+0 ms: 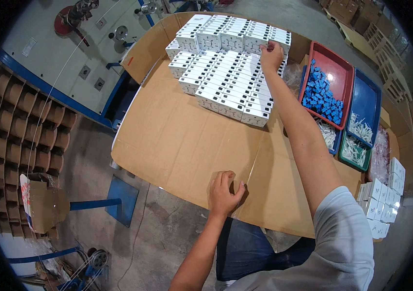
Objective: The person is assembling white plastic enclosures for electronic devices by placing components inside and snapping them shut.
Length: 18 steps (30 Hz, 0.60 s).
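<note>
Small white boxes with dark square marks (226,80) stand packed in rows at the far side of the cardboard-covered table (177,136), with a raised row at the back. My right arm stretches across to that back row. There my right hand (272,56) is closed, thumb and fingers pinched at the front of a white box (259,36) near the right end. The hand itself partly hides the grip. My left hand (225,193) rests at the table's near edge, fingers loosely bent and apart, holding nothing.
Right of the boxes, a red tray (348,72) holds blue plastic pieces (320,94). Beside it are a blue tray (373,89) and a green tray (364,164) with small white parts. More white boxes (380,206) are stacked at far right. A cardboard rim (143,46) borders the table's back.
</note>
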Tool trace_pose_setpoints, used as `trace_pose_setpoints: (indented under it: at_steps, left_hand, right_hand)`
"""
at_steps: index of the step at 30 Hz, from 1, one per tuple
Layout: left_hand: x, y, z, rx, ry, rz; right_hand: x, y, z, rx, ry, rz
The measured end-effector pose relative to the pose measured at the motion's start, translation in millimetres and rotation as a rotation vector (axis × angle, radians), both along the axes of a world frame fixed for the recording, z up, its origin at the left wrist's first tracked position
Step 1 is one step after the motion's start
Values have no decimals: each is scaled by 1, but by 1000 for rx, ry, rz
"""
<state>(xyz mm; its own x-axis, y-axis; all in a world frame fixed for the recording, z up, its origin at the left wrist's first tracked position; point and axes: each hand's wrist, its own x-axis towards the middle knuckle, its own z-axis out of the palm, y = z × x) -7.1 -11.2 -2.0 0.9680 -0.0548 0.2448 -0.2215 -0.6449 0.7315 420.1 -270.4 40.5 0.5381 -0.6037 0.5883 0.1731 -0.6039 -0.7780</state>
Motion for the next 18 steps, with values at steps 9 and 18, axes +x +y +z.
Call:
trace_pose_setpoints:
  at_steps: [9, 18]
  left_hand:
    - [-1, -4, -5, -21, 9, -26]
    - [0, 4, -19, -90, -40, -16]
  right_hand:
    - [-15, 1, 1, 80, 35, -57]
    - [-243, 4, 41, 175, 20, 525]
